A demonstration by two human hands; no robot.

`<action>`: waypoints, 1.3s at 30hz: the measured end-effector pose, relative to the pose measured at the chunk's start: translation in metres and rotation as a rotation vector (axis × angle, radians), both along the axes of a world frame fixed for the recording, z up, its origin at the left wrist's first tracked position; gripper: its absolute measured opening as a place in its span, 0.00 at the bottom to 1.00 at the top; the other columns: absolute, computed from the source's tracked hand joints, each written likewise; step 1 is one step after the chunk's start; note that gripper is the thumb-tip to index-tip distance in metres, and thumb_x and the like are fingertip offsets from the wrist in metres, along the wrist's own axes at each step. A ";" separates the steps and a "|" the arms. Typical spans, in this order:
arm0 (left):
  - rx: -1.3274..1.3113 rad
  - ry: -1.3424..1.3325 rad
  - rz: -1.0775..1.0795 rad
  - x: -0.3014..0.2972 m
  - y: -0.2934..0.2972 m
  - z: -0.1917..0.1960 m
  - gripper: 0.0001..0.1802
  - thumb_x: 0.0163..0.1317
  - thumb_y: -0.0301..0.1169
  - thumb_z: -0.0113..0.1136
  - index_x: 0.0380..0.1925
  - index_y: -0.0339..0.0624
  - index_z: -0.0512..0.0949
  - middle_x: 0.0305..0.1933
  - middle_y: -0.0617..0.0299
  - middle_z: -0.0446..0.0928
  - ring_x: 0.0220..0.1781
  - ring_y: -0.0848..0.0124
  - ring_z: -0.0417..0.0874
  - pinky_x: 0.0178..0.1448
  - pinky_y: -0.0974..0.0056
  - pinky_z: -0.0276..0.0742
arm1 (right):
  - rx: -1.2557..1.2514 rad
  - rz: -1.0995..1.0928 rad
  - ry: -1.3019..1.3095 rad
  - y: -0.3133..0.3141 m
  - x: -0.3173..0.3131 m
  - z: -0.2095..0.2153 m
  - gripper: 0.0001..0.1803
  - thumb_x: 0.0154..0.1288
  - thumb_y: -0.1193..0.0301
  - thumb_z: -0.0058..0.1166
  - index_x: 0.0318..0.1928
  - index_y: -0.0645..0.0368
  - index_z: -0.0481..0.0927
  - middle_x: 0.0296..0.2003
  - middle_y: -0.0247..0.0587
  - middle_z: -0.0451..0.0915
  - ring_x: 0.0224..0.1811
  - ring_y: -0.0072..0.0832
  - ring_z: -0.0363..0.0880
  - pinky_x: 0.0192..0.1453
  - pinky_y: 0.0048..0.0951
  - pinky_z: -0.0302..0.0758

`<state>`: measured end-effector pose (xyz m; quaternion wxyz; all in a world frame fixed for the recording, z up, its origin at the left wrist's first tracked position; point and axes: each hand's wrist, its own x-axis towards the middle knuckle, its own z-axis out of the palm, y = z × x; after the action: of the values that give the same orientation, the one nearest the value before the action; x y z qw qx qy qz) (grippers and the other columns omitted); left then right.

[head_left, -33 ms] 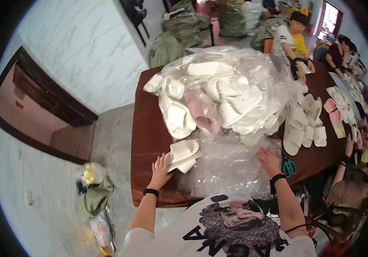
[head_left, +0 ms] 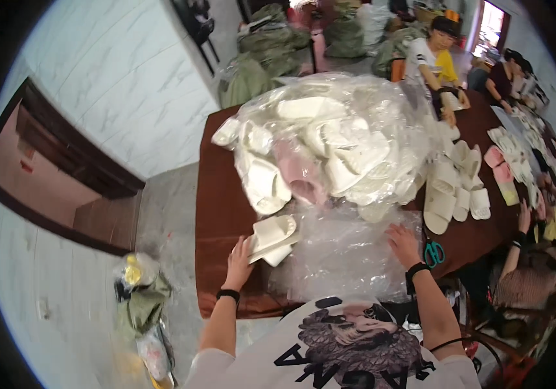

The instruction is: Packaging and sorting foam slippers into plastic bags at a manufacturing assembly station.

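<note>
While left hand (head_left: 239,264) fingers touch white slippers (head_left: 273,238), right hand (head_left: 402,243) fingers spread on plastic sheet (head_left: 343,259)

White marbled wall tiles (head_left: 116,84) and grey floor (head_left: 168,201) surround a brown table (head_left: 216,214); a bright doorway (head_left: 490,26) beyond.

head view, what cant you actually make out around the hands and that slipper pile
Head view only:
- Left hand: fingers meet the white slipper pair; grip unclear, blurred.
- Right hand: lies on the clear plastic sheet; what is beneath is hidden by crinkled glare.
- Bagged slipper pile: count unreadable through the plastic.
- Teal scissors: blades hidden by the right wrist.
- Table: near edge covered by the person's shirt.
</note>
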<state>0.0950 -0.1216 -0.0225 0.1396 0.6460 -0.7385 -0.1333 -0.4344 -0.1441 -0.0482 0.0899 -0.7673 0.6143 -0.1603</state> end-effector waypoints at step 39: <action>0.262 -0.041 -0.442 -0.178 -0.005 -0.015 0.38 0.54 0.45 0.65 0.67 0.67 0.63 0.76 0.60 0.50 0.78 0.49 0.45 0.70 0.28 0.46 | -0.621 0.014 -0.160 -0.199 -0.019 0.259 0.25 0.54 0.78 0.57 0.56 0.58 0.74 0.54 0.49 0.74 0.61 0.45 0.68 0.65 0.41 0.64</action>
<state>-0.0827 -0.1268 -0.0376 0.0071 0.4841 -0.8409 -0.2420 -0.4536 -0.3435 0.2111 -0.0993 -0.7474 0.5216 -0.3994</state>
